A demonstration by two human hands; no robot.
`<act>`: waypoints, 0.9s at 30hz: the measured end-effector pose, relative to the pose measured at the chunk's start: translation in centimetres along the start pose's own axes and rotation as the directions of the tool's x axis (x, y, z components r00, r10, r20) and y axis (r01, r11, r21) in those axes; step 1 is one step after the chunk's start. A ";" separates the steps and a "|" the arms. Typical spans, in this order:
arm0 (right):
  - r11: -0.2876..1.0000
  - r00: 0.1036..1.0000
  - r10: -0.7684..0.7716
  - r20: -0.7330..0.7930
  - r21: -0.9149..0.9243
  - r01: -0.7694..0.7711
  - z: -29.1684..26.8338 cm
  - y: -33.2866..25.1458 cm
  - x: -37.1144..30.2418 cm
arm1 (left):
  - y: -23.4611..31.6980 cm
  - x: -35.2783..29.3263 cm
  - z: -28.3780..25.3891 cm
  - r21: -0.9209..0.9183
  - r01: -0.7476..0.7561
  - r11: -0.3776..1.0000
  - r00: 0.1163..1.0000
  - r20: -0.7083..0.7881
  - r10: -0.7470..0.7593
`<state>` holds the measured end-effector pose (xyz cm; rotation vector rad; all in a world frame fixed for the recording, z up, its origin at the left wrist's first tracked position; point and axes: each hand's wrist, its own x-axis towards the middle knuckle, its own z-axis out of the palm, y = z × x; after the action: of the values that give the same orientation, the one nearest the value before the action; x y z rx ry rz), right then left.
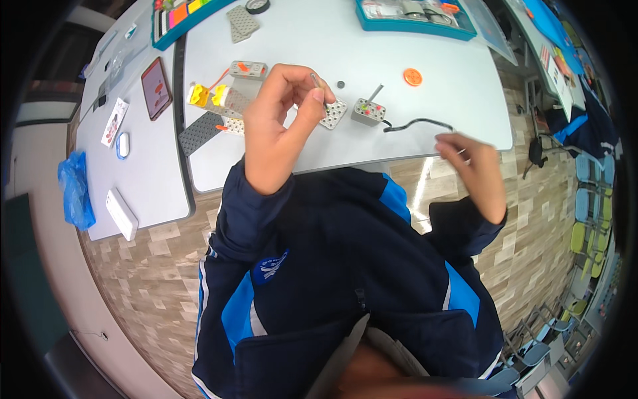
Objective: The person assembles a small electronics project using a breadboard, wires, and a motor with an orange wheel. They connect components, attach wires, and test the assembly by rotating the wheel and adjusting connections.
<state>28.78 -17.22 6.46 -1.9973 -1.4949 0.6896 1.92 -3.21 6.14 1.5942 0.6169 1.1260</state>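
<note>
Over the table my left hand (282,123) is closed in a pinch around a thin grey rod (314,80). Just beyond its fingertips lies a light grey perforated plate (333,114), partly hidden by the hand. To the right stands a grey block with holes (369,112), with green and red spots on top and a grey rod (376,94) sticking up from it. A black cable (419,121) runs from this block to my right hand (475,169), which is past the table's front edge. The right fingers are drawn together at the cable's end, slightly blurred.
Left of my left hand are a grey box with orange parts (248,70), yellow pieces (207,95) and a dark grey perforated plate (201,133). An orange disc (413,77) lies at right. Teal trays (169,34) edge the back; a phone (156,90) lies on the left table.
</note>
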 end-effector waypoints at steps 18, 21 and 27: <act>0.846 0.831 -0.345 -0.437 0.240 0.477 0.7 -2.5 5.4 | 0.4 -2.6 2.0 -0.212 0.005 0.977 0.999 0.046 0.005; 0.703 0.730 -0.604 -0.319 0.217 0.677 0.5 -6.4 1.7 | 1.6 -3.8 2.9 -0.287 0.040 0.957 0.996 0.090 -0.014; 0.505 0.506 -0.833 -0.221 0.066 0.860 1.7 -9.1 1.7 | 2.7 -5.9 2.8 -0.247 0.058 0.967 0.991 0.130 -0.027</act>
<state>21.75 -13.23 11.38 -0.8990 -1.9627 0.1821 1.49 -10.22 6.51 1.4144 0.4059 1.0199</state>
